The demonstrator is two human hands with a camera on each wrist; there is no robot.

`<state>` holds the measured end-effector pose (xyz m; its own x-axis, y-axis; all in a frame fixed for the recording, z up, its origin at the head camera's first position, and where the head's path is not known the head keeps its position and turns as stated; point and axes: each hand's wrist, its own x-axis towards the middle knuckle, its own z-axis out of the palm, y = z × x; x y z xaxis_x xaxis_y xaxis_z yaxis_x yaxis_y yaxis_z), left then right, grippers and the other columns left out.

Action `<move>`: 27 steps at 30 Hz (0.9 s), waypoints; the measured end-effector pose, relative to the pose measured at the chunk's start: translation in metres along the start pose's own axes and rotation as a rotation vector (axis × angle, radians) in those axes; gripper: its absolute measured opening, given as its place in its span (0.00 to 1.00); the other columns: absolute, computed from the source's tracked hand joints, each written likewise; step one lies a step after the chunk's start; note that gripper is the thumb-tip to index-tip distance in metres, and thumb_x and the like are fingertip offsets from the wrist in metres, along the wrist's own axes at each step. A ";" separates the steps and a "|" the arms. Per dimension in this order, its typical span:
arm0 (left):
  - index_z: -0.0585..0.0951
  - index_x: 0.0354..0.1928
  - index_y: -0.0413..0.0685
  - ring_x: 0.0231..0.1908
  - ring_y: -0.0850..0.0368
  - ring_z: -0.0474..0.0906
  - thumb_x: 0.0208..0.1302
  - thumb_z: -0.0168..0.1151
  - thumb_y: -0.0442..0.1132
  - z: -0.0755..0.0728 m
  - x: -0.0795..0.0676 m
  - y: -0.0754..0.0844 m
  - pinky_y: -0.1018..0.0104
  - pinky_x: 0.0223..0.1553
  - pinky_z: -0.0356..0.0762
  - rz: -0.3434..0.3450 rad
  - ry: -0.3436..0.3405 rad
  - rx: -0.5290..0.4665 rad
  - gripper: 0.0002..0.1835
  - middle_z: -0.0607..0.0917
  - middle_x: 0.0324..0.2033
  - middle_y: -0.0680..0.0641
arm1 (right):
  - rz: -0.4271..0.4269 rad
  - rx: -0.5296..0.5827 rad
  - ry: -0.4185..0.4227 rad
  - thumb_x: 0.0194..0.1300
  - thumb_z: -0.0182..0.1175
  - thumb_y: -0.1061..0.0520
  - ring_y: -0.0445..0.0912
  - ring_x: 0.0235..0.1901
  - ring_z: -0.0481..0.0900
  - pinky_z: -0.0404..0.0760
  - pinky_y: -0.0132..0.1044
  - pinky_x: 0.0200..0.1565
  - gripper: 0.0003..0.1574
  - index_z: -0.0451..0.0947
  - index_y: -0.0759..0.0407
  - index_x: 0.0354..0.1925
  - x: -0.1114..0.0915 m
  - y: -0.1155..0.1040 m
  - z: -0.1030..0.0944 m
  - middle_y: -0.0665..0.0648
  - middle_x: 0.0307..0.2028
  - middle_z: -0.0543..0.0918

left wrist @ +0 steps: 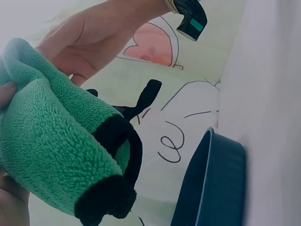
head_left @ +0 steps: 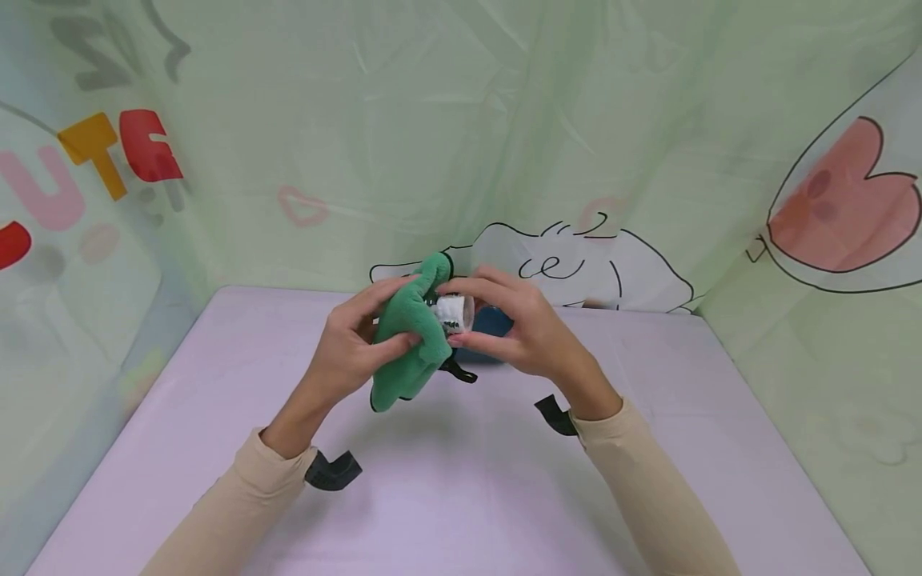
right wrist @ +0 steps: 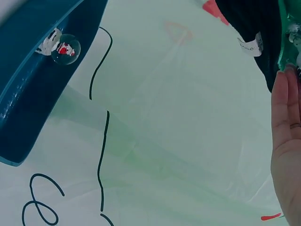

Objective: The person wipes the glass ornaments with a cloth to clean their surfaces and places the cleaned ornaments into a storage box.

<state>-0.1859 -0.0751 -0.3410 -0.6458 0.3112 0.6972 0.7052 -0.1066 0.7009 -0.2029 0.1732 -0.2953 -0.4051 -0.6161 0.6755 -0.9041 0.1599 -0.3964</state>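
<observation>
My left hand (head_left: 346, 340) grips a green plush cloth (head_left: 405, 340) with black trim and a black strap, thumb on its near face. The cloth is folded around one end of a small snow globe, whose white base (head_left: 454, 314) sticks out to the right; the rest is mostly hidden. My right hand (head_left: 529, 324) pinches this base between thumb and fingers. At the right edge of the right wrist view, the right fingers (right wrist: 281, 113) meet the cloth, with part of the globe (right wrist: 296, 40) beside them. Both hands are above the table.
Behind the hands, a dark blue basin (head_left: 493, 320) stands on the pale lilac table (head_left: 461, 496). Inside the basin lies another snow globe (right wrist: 66, 49) with a red and white figure. Light green printed curtains (head_left: 432, 120) close off the back and sides.
</observation>
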 end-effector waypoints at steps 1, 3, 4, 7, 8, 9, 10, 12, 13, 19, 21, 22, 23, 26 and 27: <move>0.74 0.66 0.34 0.53 0.53 0.80 0.58 0.68 0.19 0.000 0.000 0.000 0.61 0.49 0.85 -0.005 0.002 -0.002 0.32 0.80 0.60 0.43 | -0.012 -0.011 0.002 0.67 0.67 0.41 0.42 0.40 0.78 0.80 0.33 0.43 0.31 0.81 0.59 0.58 0.000 0.000 0.000 0.53 0.42 0.80; 0.74 0.67 0.34 0.52 0.53 0.81 0.58 0.68 0.19 -0.001 0.000 0.000 0.62 0.49 0.85 -0.018 0.009 -0.003 0.32 0.81 0.59 0.43 | -0.037 -0.027 0.005 0.67 0.67 0.41 0.43 0.41 0.77 0.78 0.34 0.43 0.29 0.81 0.59 0.57 0.001 0.000 0.000 0.54 0.42 0.79; 0.74 0.67 0.34 0.51 0.53 0.81 0.58 0.68 0.19 -0.001 0.000 0.000 0.62 0.49 0.85 -0.025 0.015 0.000 0.32 0.81 0.58 0.42 | -0.050 -0.029 0.005 0.67 0.67 0.42 0.44 0.41 0.77 0.77 0.34 0.43 0.29 0.82 0.59 0.57 0.001 0.001 0.001 0.54 0.43 0.79; 0.74 0.68 0.35 0.50 0.54 0.82 0.59 0.68 0.20 -0.002 -0.001 0.001 0.63 0.48 0.85 -0.057 0.032 -0.002 0.33 0.82 0.58 0.42 | -0.093 -0.024 0.006 0.66 0.70 0.48 0.45 0.43 0.77 0.77 0.35 0.44 0.25 0.82 0.61 0.56 0.001 0.002 0.002 0.56 0.43 0.79; 0.74 0.68 0.36 0.50 0.54 0.83 0.60 0.68 0.22 -0.002 -0.001 0.002 0.63 0.48 0.86 -0.072 0.038 -0.007 0.32 0.82 0.57 0.43 | -0.107 -0.026 0.007 0.65 0.71 0.51 0.46 0.44 0.77 0.77 0.35 0.44 0.24 0.82 0.61 0.56 0.002 0.002 0.002 0.56 0.44 0.79; 0.73 0.69 0.36 0.49 0.54 0.84 0.61 0.68 0.23 -0.002 -0.001 0.002 0.62 0.47 0.86 -0.092 0.043 -0.016 0.32 0.82 0.57 0.43 | -0.121 -0.032 0.007 0.63 0.73 0.55 0.47 0.44 0.77 0.77 0.35 0.44 0.24 0.83 0.61 0.55 0.002 0.002 0.002 0.57 0.44 0.80; 0.73 0.69 0.37 0.49 0.54 0.84 0.62 0.68 0.24 -0.002 -0.001 0.002 0.62 0.47 0.86 -0.114 0.048 -0.034 0.32 0.82 0.57 0.44 | -0.136 -0.039 0.009 0.62 0.74 0.59 0.48 0.45 0.77 0.77 0.35 0.45 0.24 0.83 0.62 0.55 0.002 0.003 0.002 0.58 0.45 0.80; 0.73 0.69 0.37 0.49 0.52 0.85 0.63 0.68 0.26 -0.003 -0.001 0.003 0.61 0.48 0.86 -0.159 0.059 -0.079 0.32 0.82 0.58 0.44 | -0.159 -0.060 0.014 0.58 0.74 0.66 0.50 0.48 0.77 0.78 0.35 0.45 0.25 0.83 0.61 0.55 0.002 0.003 0.003 0.60 0.47 0.80; 0.73 0.69 0.38 0.48 0.52 0.85 0.63 0.68 0.26 -0.003 -0.002 0.003 0.61 0.48 0.86 -0.181 0.066 -0.095 0.32 0.82 0.58 0.45 | -0.167 -0.071 0.017 0.56 0.74 0.69 0.51 0.49 0.77 0.78 0.35 0.45 0.26 0.83 0.61 0.54 0.002 0.003 0.003 0.60 0.48 0.80; 0.72 0.71 0.42 0.52 0.50 0.84 0.64 0.67 0.27 -0.005 -0.002 0.004 0.61 0.50 0.85 -0.246 0.064 -0.154 0.33 0.79 0.62 0.44 | -0.187 -0.103 0.022 0.53 0.74 0.71 0.54 0.52 0.77 0.78 0.37 0.50 0.28 0.84 0.61 0.53 0.001 0.004 0.003 0.61 0.50 0.81; 0.71 0.72 0.41 0.53 0.50 0.84 0.65 0.67 0.27 -0.005 -0.002 0.004 0.61 0.50 0.85 -0.242 0.056 -0.163 0.33 0.79 0.63 0.45 | -0.185 -0.107 0.024 0.53 0.75 0.71 0.54 0.53 0.78 0.78 0.38 0.53 0.29 0.83 0.62 0.54 0.001 0.005 0.003 0.60 0.50 0.82; 0.71 0.72 0.41 0.53 0.50 0.83 0.65 0.67 0.28 -0.005 -0.002 0.004 0.61 0.50 0.85 -0.238 0.054 -0.165 0.33 0.79 0.63 0.45 | -0.181 -0.110 0.026 0.53 0.75 0.71 0.54 0.53 0.78 0.78 0.38 0.54 0.30 0.83 0.62 0.55 0.000 0.005 0.002 0.60 0.50 0.82; 0.71 0.72 0.40 0.54 0.51 0.83 0.65 0.68 0.29 -0.006 -0.003 0.003 0.62 0.50 0.85 -0.234 0.052 -0.164 0.33 0.79 0.63 0.45 | -0.178 -0.112 0.029 0.52 0.76 0.71 0.53 0.54 0.79 0.78 0.38 0.55 0.31 0.82 0.63 0.55 0.000 0.005 0.002 0.60 0.51 0.82; 0.71 0.72 0.40 0.55 0.52 0.82 0.65 0.69 0.31 -0.006 -0.003 0.003 0.62 0.51 0.84 -0.224 0.047 -0.160 0.33 0.79 0.62 0.46 | -0.166 -0.111 0.037 0.52 0.76 0.70 0.53 0.54 0.80 0.79 0.37 0.56 0.33 0.81 0.63 0.57 -0.001 0.005 0.002 0.60 0.52 0.83; 0.71 0.72 0.40 0.55 0.52 0.82 0.66 0.69 0.32 -0.006 -0.003 0.002 0.62 0.51 0.84 -0.222 0.046 -0.155 0.33 0.80 0.62 0.46 | -0.165 -0.109 0.041 0.51 0.76 0.70 0.53 0.54 0.80 0.80 0.37 0.56 0.33 0.81 0.63 0.57 -0.001 0.005 0.001 0.60 0.52 0.83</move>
<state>-0.1843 -0.0816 -0.3406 -0.7947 0.3000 0.5276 0.4940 -0.1853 0.8495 -0.2066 0.1737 -0.2985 -0.2532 -0.6094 0.7513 -0.9672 0.1432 -0.2099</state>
